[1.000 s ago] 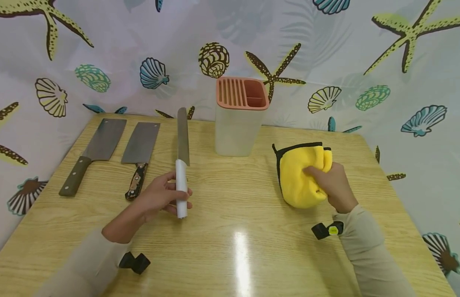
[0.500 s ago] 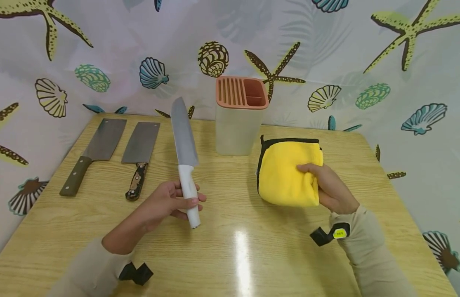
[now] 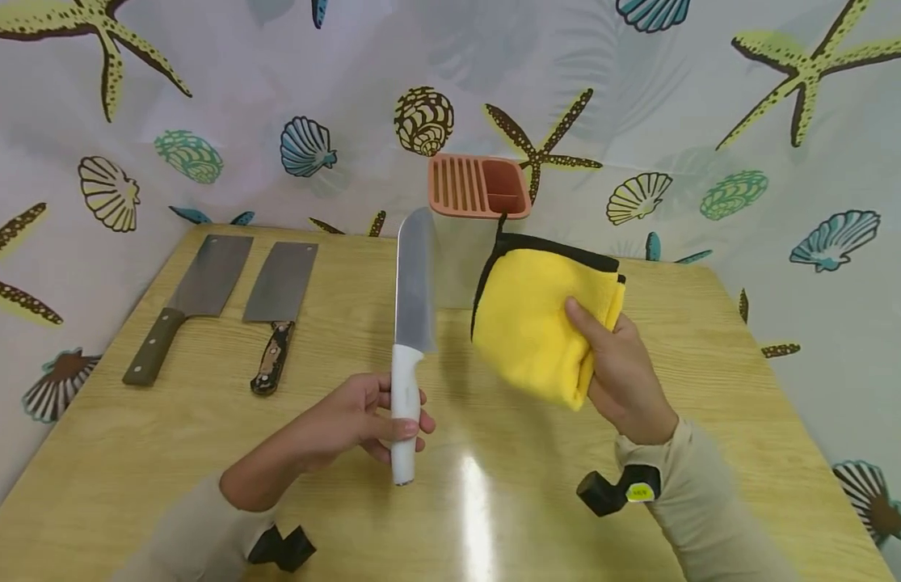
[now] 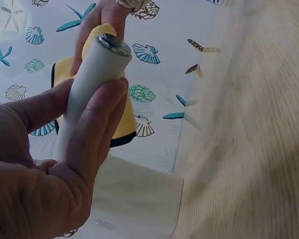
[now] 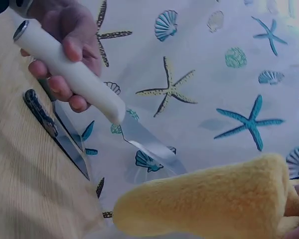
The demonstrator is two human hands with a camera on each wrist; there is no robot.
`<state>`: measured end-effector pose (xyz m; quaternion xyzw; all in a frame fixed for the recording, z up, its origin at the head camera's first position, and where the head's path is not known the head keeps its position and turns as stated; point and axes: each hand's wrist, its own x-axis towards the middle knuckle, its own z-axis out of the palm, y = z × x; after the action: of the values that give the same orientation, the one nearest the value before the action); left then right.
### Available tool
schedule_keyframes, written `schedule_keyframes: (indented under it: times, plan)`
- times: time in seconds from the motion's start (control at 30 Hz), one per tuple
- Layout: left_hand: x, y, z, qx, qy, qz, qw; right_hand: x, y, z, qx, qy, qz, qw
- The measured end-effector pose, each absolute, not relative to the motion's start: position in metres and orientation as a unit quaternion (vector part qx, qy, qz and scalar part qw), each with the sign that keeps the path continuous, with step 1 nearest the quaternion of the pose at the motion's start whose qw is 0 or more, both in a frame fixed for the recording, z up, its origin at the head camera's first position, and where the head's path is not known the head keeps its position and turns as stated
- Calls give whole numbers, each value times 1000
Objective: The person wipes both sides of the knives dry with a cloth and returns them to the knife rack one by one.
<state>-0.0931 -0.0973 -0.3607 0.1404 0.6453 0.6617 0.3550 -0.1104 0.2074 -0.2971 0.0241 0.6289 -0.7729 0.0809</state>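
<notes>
My left hand grips a kitchen knife by its white handle, thumb across the front. Its broad blade points up and away, held above the table. In my right hand is a folded yellow cloth with black edging, pinched at its right side, thumb on top. Cloth and blade are close but apart in the head view. The right wrist view shows the cloth just below the blade; whether they touch I cannot tell. In the left wrist view the handle's metal end cap faces the camera.
Two cleavers lie on the wooden table at the left: one with an olive handle, one with a dark patterned handle. Behind the cloth stands a knife block with a slotted orange top. A shell-print sheet hangs behind.
The knife has moved right and nearer to me, its blade turning to show its flat side. The cloth has shifted left and up toward the blade, now partly covering the knife block.
</notes>
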Motion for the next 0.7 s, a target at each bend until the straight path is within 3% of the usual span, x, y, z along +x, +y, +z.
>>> schedule_keyframes:
  times: [0.17, 0.33, 0.53, 0.7]
  plan:
    - [-91, -87, -356, 147, 643, 656, 367, -97, 177, -294, -35, 696, -715, -62]
    - [-89, -83, -354, 158, 648, 649, 366, -90, 153, -302, -164, 771, -586, -189]
    - [-93, -76, -347, 181, 664, 645, 333, -76, 136, -314, -331, 818, -419, -214]
    - [-95, -77, -345, 187, 680, 650, 285, -68, 132, -327, -396, 853, -255, -225]
